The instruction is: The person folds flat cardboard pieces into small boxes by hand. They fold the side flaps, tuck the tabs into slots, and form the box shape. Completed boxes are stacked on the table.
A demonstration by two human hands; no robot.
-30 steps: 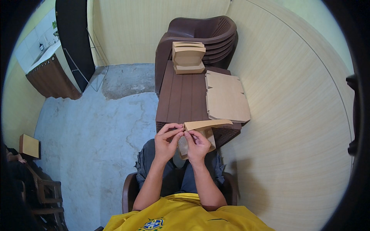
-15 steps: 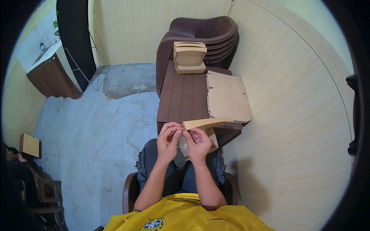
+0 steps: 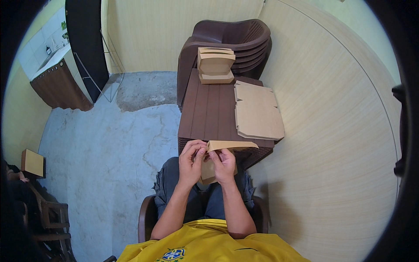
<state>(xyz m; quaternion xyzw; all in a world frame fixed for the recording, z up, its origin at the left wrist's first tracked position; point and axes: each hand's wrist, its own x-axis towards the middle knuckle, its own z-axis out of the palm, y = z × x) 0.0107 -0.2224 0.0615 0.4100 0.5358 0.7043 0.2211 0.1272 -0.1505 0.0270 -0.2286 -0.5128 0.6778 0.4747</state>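
Observation:
Above my lap, a partly folded brown cardboard box (image 3: 233, 144) is held between both hands. My left hand (image 3: 190, 161) pinches its left corner with thumb and fingers. My right hand (image 3: 222, 165) grips the same corner from the right, its thumb close to the left one. One long flap extends to the right past my fingers, and another panel hangs below between my wrists. The fingertips and the corner's inner folds are partly hidden.
Ahead stands a brown slatted table (image 3: 207, 111) bearing a stack of flat cardboard blanks (image 3: 258, 111) and folded open boxes (image 3: 216, 70). Stacked brown plastic chairs (image 3: 235, 32) rise behind it. A wall (image 3: 331, 131) closes the right side. Another person's hand (image 3: 19, 176) shows far left beside a box (image 3: 33, 163).
The box has tilted in my hands: its long flap has dropped lower, and the lower panel has swung inward. My right hand has shifted slightly to the left; my left hand stays at the corner.

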